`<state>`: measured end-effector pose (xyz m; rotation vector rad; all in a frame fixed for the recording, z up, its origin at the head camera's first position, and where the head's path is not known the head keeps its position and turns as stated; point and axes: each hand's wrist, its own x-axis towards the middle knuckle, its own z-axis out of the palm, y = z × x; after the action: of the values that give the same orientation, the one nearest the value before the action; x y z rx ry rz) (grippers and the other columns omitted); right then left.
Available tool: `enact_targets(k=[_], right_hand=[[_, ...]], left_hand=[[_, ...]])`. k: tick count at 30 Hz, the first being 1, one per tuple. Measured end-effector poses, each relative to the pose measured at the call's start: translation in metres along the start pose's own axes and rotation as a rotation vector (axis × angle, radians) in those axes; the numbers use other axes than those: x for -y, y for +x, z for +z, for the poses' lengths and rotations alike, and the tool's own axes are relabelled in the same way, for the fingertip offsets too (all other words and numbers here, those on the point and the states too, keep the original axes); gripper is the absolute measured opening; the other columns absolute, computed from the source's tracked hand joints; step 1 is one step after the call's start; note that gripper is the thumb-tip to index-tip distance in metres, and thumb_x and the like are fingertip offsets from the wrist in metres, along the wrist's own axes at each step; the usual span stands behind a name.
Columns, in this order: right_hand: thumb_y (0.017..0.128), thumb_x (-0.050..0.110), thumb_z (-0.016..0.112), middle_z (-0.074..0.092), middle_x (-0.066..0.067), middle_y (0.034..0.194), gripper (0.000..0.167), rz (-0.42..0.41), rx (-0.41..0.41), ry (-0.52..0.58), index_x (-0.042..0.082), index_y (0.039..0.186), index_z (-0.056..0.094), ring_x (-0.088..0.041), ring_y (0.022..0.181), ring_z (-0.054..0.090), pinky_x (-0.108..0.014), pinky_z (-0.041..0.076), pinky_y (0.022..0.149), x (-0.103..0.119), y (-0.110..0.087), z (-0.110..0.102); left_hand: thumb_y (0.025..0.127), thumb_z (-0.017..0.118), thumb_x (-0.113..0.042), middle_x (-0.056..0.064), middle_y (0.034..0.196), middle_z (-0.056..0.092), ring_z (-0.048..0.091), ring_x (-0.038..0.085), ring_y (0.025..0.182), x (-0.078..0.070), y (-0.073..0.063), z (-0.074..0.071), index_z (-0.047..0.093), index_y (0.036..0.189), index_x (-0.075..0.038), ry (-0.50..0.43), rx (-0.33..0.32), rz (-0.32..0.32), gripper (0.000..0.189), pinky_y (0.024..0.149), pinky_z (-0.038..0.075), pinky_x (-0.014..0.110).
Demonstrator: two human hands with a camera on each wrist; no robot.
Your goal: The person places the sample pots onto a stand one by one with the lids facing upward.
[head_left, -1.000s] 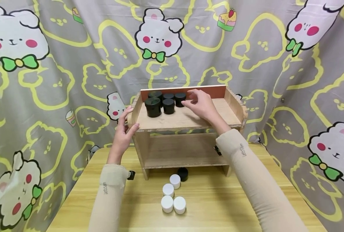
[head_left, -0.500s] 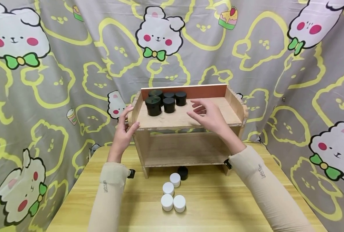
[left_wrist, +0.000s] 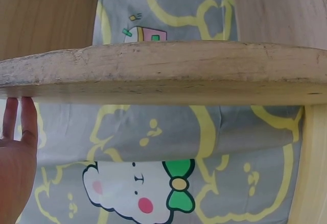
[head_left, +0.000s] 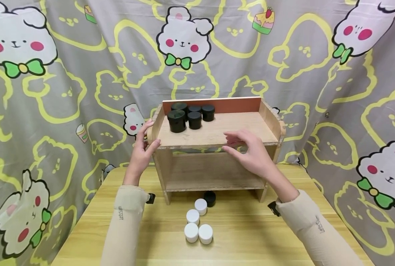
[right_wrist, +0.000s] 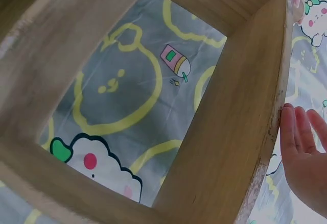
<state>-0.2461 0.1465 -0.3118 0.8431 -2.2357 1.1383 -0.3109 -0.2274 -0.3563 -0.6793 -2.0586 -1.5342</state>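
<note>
A small wooden shelf [head_left: 217, 171] stands on the table. My left hand [head_left: 141, 157] holds its left side panel near the top, thumb at the front edge and fingers along the outer side. In the left wrist view two fingers [left_wrist: 29, 119] reach up to the board's edge. On the top board, at the left, stand several black lidded jars [head_left: 195, 120], two of them larger. My right hand [head_left: 250, 151] hovers at the top board's front edge, fingers loosely bent and holding nothing, to the right of the jars.
On the table [head_left: 94, 229] before the shelf stand several white-lidded jars [head_left: 191, 232]. A single black jar [head_left: 209, 198] is just behind them, by the lower board. A patterned curtain [head_left: 237, 74] hangs behind and at both sides.
My right hand has left the rightmost black jar and drawn back toward me and to the right, down to the shelf's front edge. My left hand has stayed in place.
</note>
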Motion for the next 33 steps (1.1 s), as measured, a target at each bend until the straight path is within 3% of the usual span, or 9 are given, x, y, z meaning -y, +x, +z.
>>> enact_targets(k=[13,23,28,33], right_hand=[[0.09,0.008,0.08,0.071,0.002,0.114,0.036,0.016,0.022,0.016,0.013,0.125,0.072,-0.01,0.099,0.07,-0.029,0.057,0.091,-0.01,-0.049,0.0],[0.092,0.013,0.08,0.071,0.006,0.113,0.033,0.086,0.075,0.041,0.017,0.123,0.073,-0.017,0.098,0.071,-0.03,0.057,0.09,-0.031,-0.083,0.021],[0.094,0.013,0.078,0.072,0.001,0.11,0.03,0.128,0.098,0.106,0.014,0.123,0.073,-0.016,0.096,0.071,-0.033,0.059,0.087,-0.042,-0.095,0.031],[0.096,0.016,0.075,0.072,-0.009,0.11,0.029,0.189,0.174,0.14,0.009,0.123,0.072,-0.013,0.097,0.07,-0.032,0.059,0.086,-0.056,-0.11,0.047]], left_hand=[[0.102,0.064,-0.01,-0.015,0.166,0.03,0.05,0.025,0.118,0.0,0.001,0.003,0.039,0.157,-0.025,-0.01,-0.003,0.018,0.062,0.087,0.05,0.025],[0.102,0.063,-0.009,0.001,0.161,0.036,0.052,0.032,0.113,-0.002,0.003,0.003,0.037,0.158,-0.024,0.001,-0.011,0.003,0.064,0.086,0.05,0.029],[0.103,0.064,-0.013,-0.001,0.159,0.038,0.055,0.034,0.11,-0.001,0.003,0.003,0.039,0.157,-0.028,-0.01,-0.012,-0.001,0.062,0.086,0.051,0.03],[0.103,0.063,-0.014,-0.004,0.16,0.037,0.055,0.036,0.111,-0.001,0.003,0.004,0.039,0.157,-0.029,-0.01,-0.014,-0.008,0.061,0.087,0.05,0.032]])
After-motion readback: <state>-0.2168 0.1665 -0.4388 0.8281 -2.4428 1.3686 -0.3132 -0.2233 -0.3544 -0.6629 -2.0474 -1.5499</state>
